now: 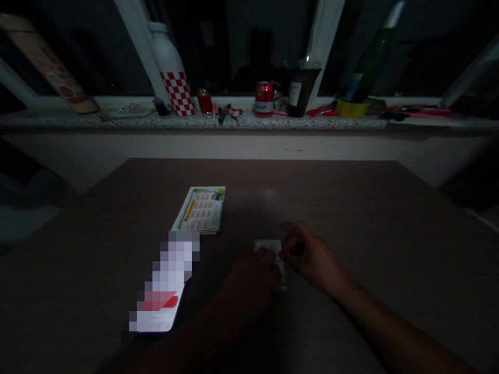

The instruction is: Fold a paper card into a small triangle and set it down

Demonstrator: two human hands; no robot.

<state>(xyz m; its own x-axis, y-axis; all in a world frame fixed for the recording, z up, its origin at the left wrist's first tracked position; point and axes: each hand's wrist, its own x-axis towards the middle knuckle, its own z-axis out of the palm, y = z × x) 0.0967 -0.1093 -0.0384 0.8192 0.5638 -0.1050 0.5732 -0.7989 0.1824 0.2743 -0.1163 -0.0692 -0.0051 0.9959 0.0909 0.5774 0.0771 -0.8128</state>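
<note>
A small printed packet (268,243) lies on the table in front of me, mostly covered by my fingers. My left hand (255,278) rests over it with curled fingers, pressing on its face. My right hand (306,254) is closed in a pinch at the packet's right edge, thumb and index finger close together. The dim light hides exactly what the right fingertips grip. Up and to the left of my hands lies a booklet or pad (200,212) with rows of printed orange and white blocks.
A lit phone (163,311), partly blurred out, lies left of my left forearm on the wooden table (351,197). Along the stone windowsill stand a checkered white bottle (177,91), a red can (264,98), a dark plastic cup (300,93), yellow tape (352,109) and a green bottle (368,62).
</note>
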